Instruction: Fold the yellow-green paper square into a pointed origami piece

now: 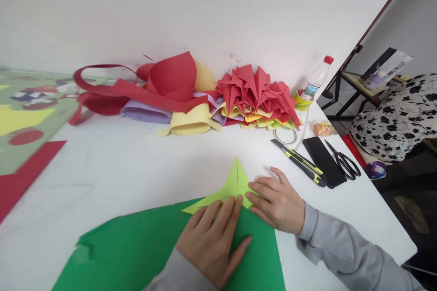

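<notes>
A lime-green folded paper star (pixel 236 177) lies flat over the far edge of a dark green sheet (pixel 136 241). My left hand (pixel 215 232) rests on the star's lower part with fingers stretched out, hiding some of it. At the star's right side, my right hand (pixel 273 198) touches the paper with its fingertips, fingers spread and slightly bent. One point of the star shows at the top, with a crease down its middle, and another juts out to the left.
Folded red paper stars (pixel 252 88) and curled red paper (pixel 174 75) pile against the wall. To the right lie a utility knife (pixel 302 163), a black flat case (pixel 323 161), scissors (pixel 344 159), tape (pixel 286 135) and a bottle (pixel 316 77). A person in a patterned garment (pixel 399 113) is beyond the table.
</notes>
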The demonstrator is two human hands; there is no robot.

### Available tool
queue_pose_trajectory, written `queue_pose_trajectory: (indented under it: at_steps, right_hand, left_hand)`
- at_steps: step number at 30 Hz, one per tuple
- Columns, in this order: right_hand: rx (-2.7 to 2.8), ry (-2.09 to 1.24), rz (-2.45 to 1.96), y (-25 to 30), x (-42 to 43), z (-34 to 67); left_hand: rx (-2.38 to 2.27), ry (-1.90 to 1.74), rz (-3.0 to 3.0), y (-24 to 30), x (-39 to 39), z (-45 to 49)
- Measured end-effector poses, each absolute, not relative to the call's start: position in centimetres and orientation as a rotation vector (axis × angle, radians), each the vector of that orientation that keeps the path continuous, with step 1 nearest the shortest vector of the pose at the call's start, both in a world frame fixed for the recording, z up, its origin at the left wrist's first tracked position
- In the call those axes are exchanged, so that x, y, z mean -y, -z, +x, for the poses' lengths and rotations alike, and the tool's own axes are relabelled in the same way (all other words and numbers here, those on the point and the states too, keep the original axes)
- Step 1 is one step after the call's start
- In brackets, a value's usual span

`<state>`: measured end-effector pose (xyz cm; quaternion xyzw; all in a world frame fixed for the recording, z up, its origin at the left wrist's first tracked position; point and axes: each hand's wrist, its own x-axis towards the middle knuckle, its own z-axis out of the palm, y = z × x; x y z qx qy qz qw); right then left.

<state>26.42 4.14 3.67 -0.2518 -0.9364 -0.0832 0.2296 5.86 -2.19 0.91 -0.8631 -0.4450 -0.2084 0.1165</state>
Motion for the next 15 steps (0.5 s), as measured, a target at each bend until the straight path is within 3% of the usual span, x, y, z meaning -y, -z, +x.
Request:
queue_pose_trajectory:
  at_steps: [7,15]
  right_hand:
    - [2.617,0.066,-0.864,-4.1,-3.4,25.9]
    - [2.534,0.301,-0.98,-3.7,-3.3,25.1]
  left_hand:
    - [1.27,0.546,-2.565,-1.7,1.2,5.5]
    - [1.294,0.617,-2.566,-1.6,1.2,5.7]
